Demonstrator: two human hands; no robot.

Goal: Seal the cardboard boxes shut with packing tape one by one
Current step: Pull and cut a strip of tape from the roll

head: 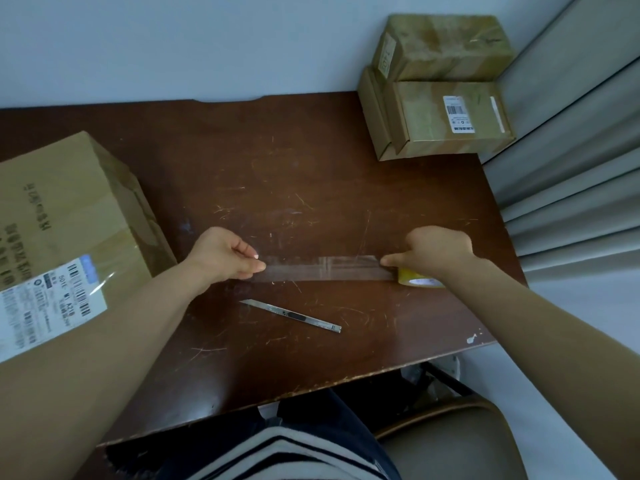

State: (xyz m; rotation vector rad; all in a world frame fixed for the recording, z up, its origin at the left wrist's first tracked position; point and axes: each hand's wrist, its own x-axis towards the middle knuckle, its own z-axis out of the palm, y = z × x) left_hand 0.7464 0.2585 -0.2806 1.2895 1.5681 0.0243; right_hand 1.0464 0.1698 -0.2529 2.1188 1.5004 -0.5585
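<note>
A clear strip of packing tape (322, 269) is stretched flat just above the brown table (277, 174). My left hand (225, 254) pinches its free end between thumb and fingers. My right hand (438, 252) grips the tape roll (417, 279), mostly hidden under the hand, with a finger pressed on the strip. A large cardboard box (65, 216) with a white shipping label stands at the left. Two smaller cardboard boxes are stacked at the back right, the upper box (443, 46) on the lower box (440, 119).
A slim metal utility knife (294, 315) lies on the table just in front of the tape, blade out toward the left. A grey curtain (571, 150) hangs along the right side. A chair seat (450, 441) shows below the table's front edge.
</note>
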